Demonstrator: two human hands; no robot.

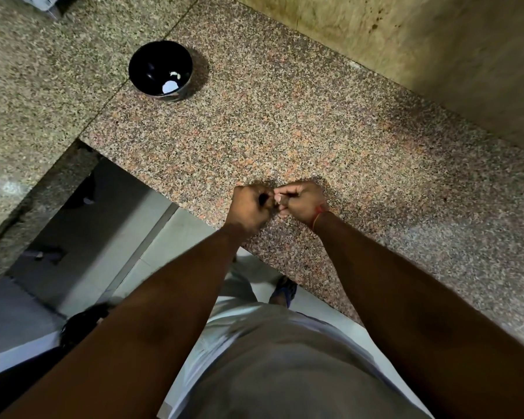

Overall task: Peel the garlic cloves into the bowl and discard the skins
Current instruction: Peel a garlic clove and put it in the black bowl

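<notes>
Two hands, left hand (248,207) and right hand (300,201), curl together at center, contents unclear; one black bowl (139,71), upper left, holds two pale pieces (170,86).

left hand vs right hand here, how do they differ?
The left hand shows its back, over the counter's front edge; the right hand shows curled fingers, fully over the counter. The right wrist carries a red thread; the left wrist is bare. Both are closed, fingertips meeting.
</notes>
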